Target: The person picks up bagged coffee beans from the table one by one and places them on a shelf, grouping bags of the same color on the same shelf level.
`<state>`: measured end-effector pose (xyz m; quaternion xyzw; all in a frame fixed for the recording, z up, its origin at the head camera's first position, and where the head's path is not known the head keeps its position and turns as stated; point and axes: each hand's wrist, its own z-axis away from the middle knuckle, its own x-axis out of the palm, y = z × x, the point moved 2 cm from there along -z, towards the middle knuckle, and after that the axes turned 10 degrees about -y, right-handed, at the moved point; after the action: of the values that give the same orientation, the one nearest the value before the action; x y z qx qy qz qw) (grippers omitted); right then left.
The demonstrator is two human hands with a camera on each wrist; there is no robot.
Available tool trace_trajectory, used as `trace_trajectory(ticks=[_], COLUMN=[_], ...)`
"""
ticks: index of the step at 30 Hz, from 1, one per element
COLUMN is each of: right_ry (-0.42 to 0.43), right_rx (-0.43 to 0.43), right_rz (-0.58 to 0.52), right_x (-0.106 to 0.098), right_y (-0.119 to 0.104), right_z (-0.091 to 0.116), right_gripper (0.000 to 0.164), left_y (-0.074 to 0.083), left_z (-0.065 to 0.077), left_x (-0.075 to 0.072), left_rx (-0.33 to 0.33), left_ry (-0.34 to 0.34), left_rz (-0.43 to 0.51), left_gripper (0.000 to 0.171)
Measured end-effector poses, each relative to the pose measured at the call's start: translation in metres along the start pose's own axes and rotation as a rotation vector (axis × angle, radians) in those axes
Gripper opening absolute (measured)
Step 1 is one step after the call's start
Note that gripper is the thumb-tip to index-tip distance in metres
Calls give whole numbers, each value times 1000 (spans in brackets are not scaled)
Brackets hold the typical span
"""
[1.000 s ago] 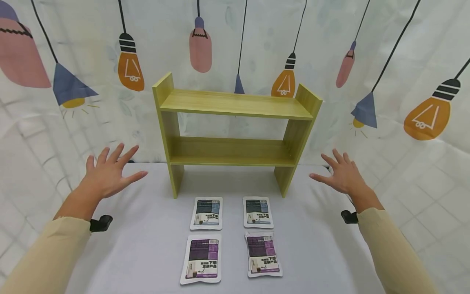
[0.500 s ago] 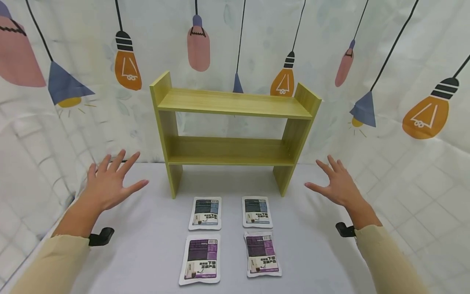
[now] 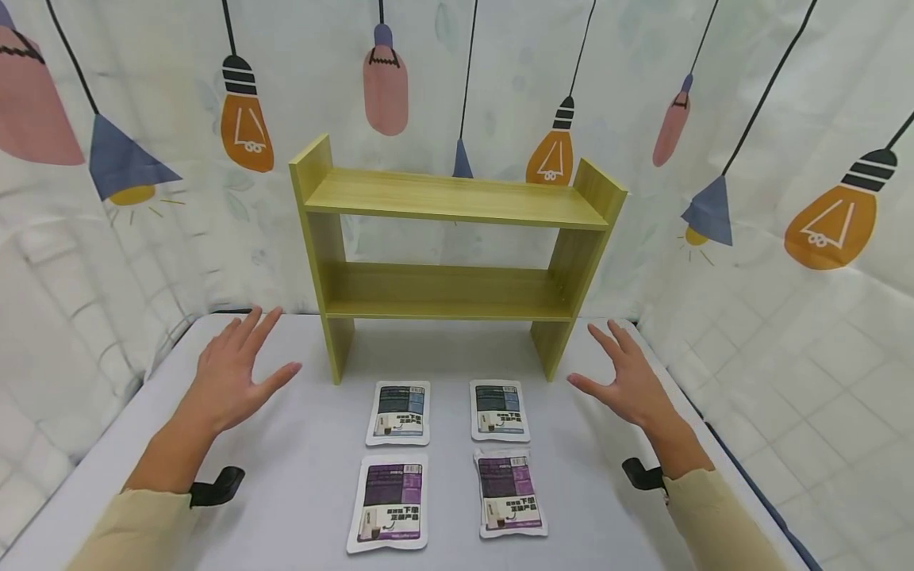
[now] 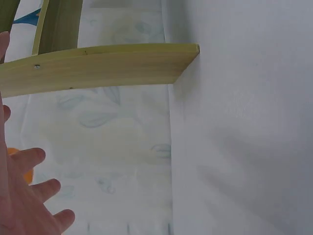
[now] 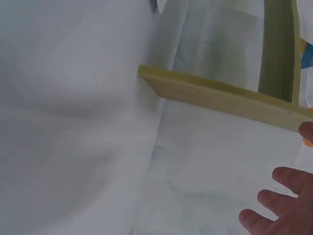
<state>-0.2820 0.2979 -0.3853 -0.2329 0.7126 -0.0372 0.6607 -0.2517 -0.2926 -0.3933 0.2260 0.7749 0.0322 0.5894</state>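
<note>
My left hand (image 3: 230,379) hovers over the table's left side with fingers spread, holding nothing. Opposite it, my right hand (image 3: 628,382) is held over the right side, its fingers apart around nothing. Between them at the back stands a two-tier wooden shelf (image 3: 443,293), both boards bare. In front of it lie flat white packets: two with dark blue labels, a left one (image 3: 399,413) and a right one (image 3: 500,411). Nearer are purple-labelled packets, one at left (image 3: 389,504) and a slightly skewed stack at right (image 3: 511,493). In the left wrist view, the shelf's side panel (image 4: 98,68) is above my fingers.
A white table (image 3: 300,492) carries everything. Behind it hangs a pale curtain (image 3: 443,71) printed with lamps and bulbs, wrapping round both sides. Each wrist wears a black camera mount, the left one (image 3: 217,487) and the right one (image 3: 641,474).
Both hands have moved inward and lower over the table, the left one rightward and the right one leftward. The shelf and packets stay in place.
</note>
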Motion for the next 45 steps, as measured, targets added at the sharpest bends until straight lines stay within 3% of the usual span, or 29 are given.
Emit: trace_trajectory(ticks=[6,10,17,27,39,45], right_ry=[2,2,35,19,7,-28], right_rx=[-11,-24,-34,-2,-33,-13], right_rz=[-85,-134,-199,-278,-354,-408], right_x=[22,34,49,65,85,88], right_y=[-20,-34,-45,-52,-60,-63], right_z=[-1,-1,0,2,-1,-5], right_gripper=[92,92,86,84,79,81], left_y=[12,18,28,38,44,44], left_z=[-3,-6,-12,-29,-49,-55], left_x=[9,16,17,14,1,-3], left_rx=[14,-30,-58,-57,-63,-98], left_ry=[32,15,72,140,215,223], left_rz=[168,263,434,490,552,591], left_gripper=[86,84,80,75,67,66])
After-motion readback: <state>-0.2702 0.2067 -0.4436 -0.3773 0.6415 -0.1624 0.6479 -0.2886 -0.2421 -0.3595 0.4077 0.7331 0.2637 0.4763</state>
